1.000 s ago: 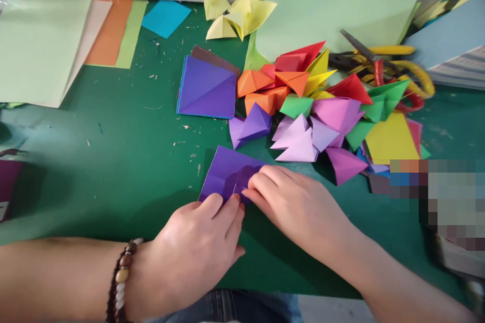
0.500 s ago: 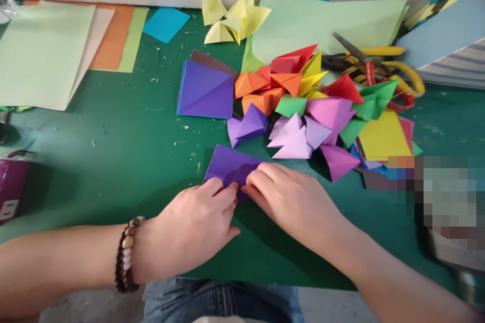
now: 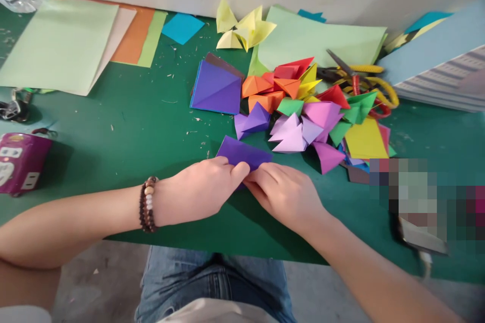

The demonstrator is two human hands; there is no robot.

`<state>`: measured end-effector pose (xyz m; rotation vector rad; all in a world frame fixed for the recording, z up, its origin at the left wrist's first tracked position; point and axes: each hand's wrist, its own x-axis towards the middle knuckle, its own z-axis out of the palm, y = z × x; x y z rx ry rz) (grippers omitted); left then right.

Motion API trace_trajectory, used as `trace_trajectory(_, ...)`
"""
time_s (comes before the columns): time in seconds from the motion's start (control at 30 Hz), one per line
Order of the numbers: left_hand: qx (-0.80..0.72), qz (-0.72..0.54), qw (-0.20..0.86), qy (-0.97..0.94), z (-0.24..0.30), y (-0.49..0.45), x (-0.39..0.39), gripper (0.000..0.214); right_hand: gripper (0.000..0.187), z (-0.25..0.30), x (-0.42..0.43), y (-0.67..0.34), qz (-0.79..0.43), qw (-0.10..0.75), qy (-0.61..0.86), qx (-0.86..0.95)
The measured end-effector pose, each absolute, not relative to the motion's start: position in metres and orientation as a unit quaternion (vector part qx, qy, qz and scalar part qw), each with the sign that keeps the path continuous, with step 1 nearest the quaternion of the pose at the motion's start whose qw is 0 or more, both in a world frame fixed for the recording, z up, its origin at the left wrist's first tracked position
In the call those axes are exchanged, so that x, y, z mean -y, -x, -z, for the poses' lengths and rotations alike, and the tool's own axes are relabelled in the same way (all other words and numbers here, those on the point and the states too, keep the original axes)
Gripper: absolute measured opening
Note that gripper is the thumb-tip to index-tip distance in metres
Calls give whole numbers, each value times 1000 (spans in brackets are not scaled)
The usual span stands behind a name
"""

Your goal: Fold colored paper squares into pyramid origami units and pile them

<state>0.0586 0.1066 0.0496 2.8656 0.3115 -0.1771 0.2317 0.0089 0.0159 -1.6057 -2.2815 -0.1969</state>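
Observation:
A sheet of purple origami paper (image 3: 242, 153) lies on the green table near its front edge, its lower part hidden by my fingers. My left hand (image 3: 200, 184), with a beaded bracelet at the wrist, presses bent fingers onto the paper's near side. From the right, my right hand (image 3: 282, 189) pinches the paper's near edge, its fingertips touching those of the left. Just beyond lies a folded purple paper piece (image 3: 253, 120). Left of that piece is a stack of square paper (image 3: 215, 88) with a creased purple sheet on top.
Folded paper pieces in several colours (image 3: 291, 91) are heaped right of centre. Scissors (image 3: 354, 81) with red and yellow handles lie behind them. Pale green sheets (image 3: 64, 43) cover the back left. A magenta box (image 3: 26, 164) stands at left, a cabled device (image 3: 422, 234) at right.
My view has shifted, bringing more of the magenta box into sight. My left hand has turned flatter over the purple paper, and its fingers have moved closer to the right hand.

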Motion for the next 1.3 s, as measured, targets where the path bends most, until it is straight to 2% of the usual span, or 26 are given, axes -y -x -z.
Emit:
trace_trajectory(0.27,-108,78,154,-979,-52,-61,-107,19,24,-9,-1,-216,78,180,579,791)
trace_trajectory(0.63,-98,78,129,-984,-54,-61,-106,17,26,-9,4,-205,84,188,577,791)
trace_trajectory(0.77,-92,81,123,-985,-53,-61,-106,17,23,-8,9,-196,30,217,560,799)
trace_trajectory(0.97,-92,54,118,-987,-50,-59,-109,16,8,-14,36,-192,-147,306,609,717)
trace_trajectory(1.13,-28,31,118,-992,-45,-57,-117,19,14,-17,58,-192,-158,342,712,592)
trace_trajectory(1.3,0,21,101,-995,-47,-50,-123,13,12,-16,53,-184,-183,363,726,555)
